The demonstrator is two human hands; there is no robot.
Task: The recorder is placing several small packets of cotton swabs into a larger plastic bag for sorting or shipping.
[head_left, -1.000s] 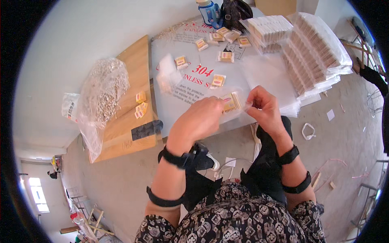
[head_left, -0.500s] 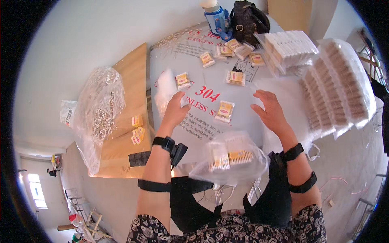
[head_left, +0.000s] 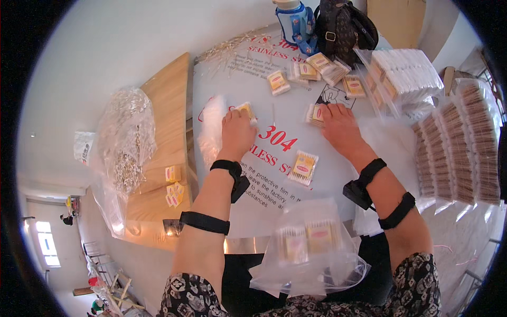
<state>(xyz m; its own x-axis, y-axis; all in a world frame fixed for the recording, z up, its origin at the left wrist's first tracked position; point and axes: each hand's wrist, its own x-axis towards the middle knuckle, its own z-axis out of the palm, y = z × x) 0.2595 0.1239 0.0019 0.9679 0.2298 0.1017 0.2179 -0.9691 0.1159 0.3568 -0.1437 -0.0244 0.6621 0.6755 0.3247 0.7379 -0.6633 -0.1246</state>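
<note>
My left hand [head_left: 238,134] reaches over a small pack of cotton swabs [head_left: 246,110] with a yellow label, its fingers curled onto the near side. On the right, my right hand [head_left: 342,126] has its fingers bent over another cotton swab pack [head_left: 313,114], partly hiding it. Both packs are on the grey film-covered table [head_left: 253,203]. Between my forearms lies a single swab pack [head_left: 303,167]. Close to my body, a clear plastic bag [head_left: 322,269] holds more packs.
Several swab packs [head_left: 278,83] lie farther back, before a blue bottle [head_left: 292,26] and a dark backpack [head_left: 346,34]. Bagged stacks of packs [head_left: 406,74] and brown-and-white bundles [head_left: 459,142] stand right. A bag of loose swabs [head_left: 127,142] rests left beside a wooden board [head_left: 169,105].
Both hands have moved forward, away from my body, and come down onto two swab packs. The view has shifted slightly, and the clear bag appears nearer the lower edge.
</note>
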